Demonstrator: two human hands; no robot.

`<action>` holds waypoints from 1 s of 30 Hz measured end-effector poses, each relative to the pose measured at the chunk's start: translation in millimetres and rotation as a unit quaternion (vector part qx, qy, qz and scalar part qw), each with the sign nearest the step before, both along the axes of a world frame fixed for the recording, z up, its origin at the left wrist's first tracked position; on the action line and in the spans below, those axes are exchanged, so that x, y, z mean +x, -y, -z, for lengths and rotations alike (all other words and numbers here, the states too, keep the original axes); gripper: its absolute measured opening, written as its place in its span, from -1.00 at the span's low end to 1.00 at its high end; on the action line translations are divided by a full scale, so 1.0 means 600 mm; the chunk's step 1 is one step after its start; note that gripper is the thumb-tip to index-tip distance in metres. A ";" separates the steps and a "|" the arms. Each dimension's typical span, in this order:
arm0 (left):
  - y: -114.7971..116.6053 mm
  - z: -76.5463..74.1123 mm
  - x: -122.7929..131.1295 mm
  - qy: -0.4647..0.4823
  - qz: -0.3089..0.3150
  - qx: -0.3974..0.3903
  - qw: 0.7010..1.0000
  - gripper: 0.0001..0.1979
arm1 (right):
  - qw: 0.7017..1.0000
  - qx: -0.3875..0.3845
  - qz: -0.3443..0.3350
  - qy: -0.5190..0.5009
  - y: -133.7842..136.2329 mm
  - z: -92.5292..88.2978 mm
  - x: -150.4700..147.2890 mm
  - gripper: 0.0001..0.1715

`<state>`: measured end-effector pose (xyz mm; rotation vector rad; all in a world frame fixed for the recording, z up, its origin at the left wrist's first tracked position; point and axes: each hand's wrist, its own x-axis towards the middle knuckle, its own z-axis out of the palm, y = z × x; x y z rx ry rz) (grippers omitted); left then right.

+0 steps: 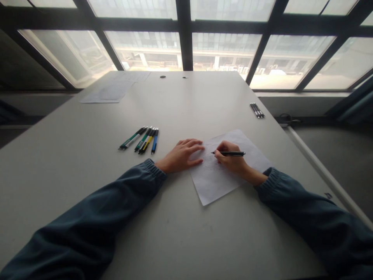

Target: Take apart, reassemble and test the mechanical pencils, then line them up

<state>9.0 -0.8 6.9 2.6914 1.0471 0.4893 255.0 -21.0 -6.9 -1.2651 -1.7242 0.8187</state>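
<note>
A sheet of white paper (210,190) lies tilted on the table in front of me, with faint marks near its middle. My right hand (231,158) rests on it, fingers pinched around a black pen (234,154) whose tip points left at the paper. Flat over the sheet's left edge lies my left hand (186,154), its fingers spread and holding nothing. Left of that hand is a loose group of pens with green, white, yellow and blue barrels, among them a blue pen (155,140) and a yellow pen (147,140).
The white table (175,233) reaches to a wall of dark-framed windows. Several black pens (257,110) lie side by side near its right edge. More paper sheets (107,91) lie at the far left. A round dark-centred fitting (162,77) and a small dark object (185,77) are near the far edge.
</note>
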 end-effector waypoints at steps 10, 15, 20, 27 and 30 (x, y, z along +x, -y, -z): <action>-0.001 -0.001 0.000 -0.002 -0.002 -0.004 1.000 -0.56 | 0.999 0.013 -0.011 0.030 -0.002 -0.003 -0.002 -0.85; 0.001 -0.003 0.002 0.003 -0.003 -0.004 1.000 -0.57 | 1.000 0.007 -0.004 0.030 -0.004 -0.003 -0.001 -0.84; 0.000 -0.004 0.004 0.005 -0.003 -0.009 1.000 -0.57 | 0.999 0.007 -0.015 0.029 -0.003 -0.004 0.000 -0.85; 0.000 -0.003 0.005 -0.008 -0.003 -0.011 1.000 -0.56 | 1.000 0.005 -0.023 0.021 -0.005 -0.005 0.000 -0.85; 0.001 -0.005 0.006 -0.003 -0.005 -0.009 1.000 -0.57 | 1.000 0.005 -0.008 0.025 -0.004 -0.005 -0.002 -0.85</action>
